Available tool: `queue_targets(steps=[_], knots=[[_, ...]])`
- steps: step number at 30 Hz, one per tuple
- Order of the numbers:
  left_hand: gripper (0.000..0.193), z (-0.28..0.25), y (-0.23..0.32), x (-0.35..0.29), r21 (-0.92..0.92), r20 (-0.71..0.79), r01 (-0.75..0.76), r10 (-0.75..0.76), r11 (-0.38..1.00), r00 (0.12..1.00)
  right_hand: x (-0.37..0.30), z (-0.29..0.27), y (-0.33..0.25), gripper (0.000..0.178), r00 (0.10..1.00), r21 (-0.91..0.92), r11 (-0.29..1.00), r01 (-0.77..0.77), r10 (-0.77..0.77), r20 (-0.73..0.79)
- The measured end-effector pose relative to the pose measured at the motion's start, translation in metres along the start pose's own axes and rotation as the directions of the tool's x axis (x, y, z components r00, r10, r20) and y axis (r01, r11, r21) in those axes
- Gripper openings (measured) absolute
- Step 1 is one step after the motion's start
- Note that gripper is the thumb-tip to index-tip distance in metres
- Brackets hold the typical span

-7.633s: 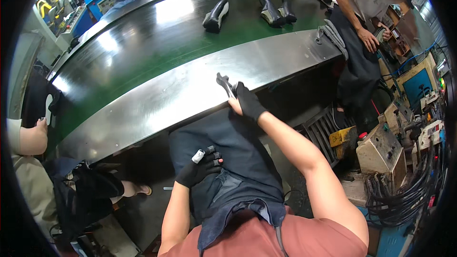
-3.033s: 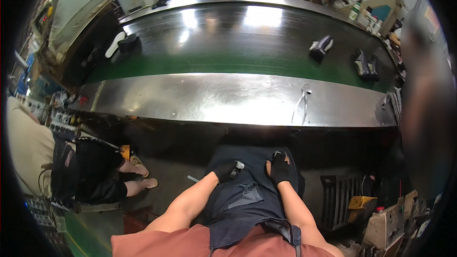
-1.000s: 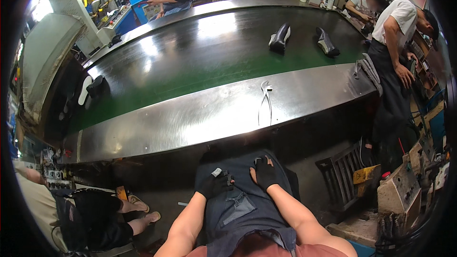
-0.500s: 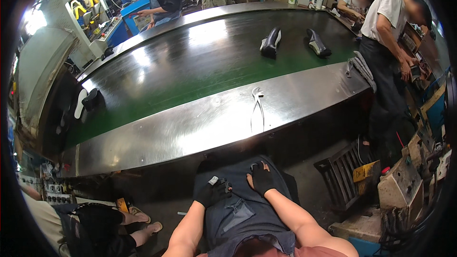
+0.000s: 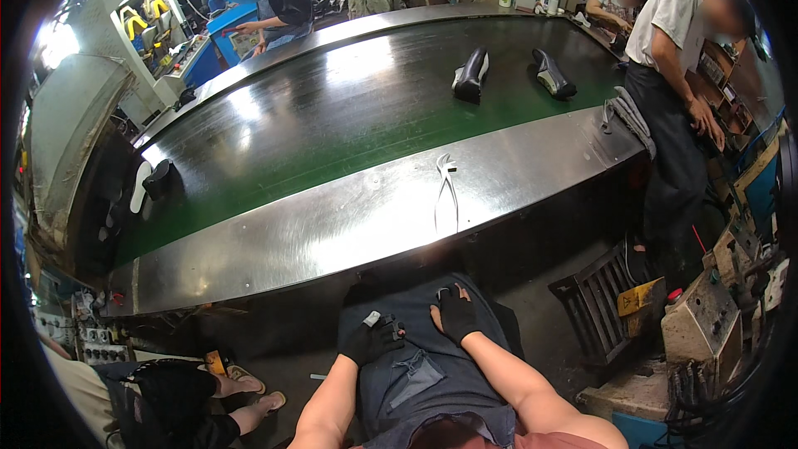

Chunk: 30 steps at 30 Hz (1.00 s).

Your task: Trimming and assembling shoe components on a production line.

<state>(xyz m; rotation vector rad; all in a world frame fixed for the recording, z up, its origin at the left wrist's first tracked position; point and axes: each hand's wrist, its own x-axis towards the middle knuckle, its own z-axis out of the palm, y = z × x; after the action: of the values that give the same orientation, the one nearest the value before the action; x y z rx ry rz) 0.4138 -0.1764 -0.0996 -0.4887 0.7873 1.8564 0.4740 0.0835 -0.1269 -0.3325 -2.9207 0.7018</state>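
Observation:
My left hand (image 5: pixel 372 341), in a black fingerless glove with a white wrap on one finger, lies on the dark apron (image 5: pixel 416 374) over my lap. My right hand (image 5: pixel 456 316), gloved the same way, rests palm down on the apron's right side. The fingers of both look laid out loosely, and I see nothing held. Beyond my knees, lasting pliers (image 5: pixel 447 187) with long, slightly spread handles lie on the steel ledge (image 5: pixel 332 233). Neither hand touches them.
Past the ledge, a dark green conveyor belt (image 5: pixel 274 150) carries two black-and-grey shoes (image 5: pixel 471 76) at the right and a white sole-shaped piece (image 5: pixel 140 189) beside a black piece at the left. Co-workers (image 5: pixel 677 58) stand around. A slatted black rack (image 5: pixel 592 303) and a machine (image 5: pixel 702 324) flank my right.
My hands stay in place on the apron. The standing co-worker at the right has shifted an arm and lowered a hand. The view has tilted very slightly.

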Motion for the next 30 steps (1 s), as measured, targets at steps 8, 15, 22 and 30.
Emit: queue_targets(steps=[8, 15, 22, 30], knots=[[0.05, -0.001, -0.001, 0.0, -0.003, 0.03, -0.01, 0.01, 1.0, 1.0, 0.001, -0.005, -0.003, 0.05, 1.0, -0.017, 1.0, -0.022, 0.022, 0.021], [0.05, -0.002, -0.001, 0.003, -0.077, 0.048, 0.007, -0.004, 0.997, 0.999, -0.001, -0.011, -0.005, 0.048, 0.999, -0.011, 1.0, 0.027, -0.027, -0.027], [0.049, 0.0, 0.001, 0.002, -0.019, 0.023, -0.006, 0.007, 1.0, 1.0, 0.003, -0.01, -0.006, 0.047, 1.0, 0.005, 1.0, 0.001, -0.001, -0.005], [0.049, 0.004, 0.001, 0.0, -0.031, -0.006, 0.002, -0.002, 1.0, 1.0, 0.005, -0.011, -0.007, 0.05, 0.998, 0.033, 0.998, -0.05, 0.049, 0.031]])
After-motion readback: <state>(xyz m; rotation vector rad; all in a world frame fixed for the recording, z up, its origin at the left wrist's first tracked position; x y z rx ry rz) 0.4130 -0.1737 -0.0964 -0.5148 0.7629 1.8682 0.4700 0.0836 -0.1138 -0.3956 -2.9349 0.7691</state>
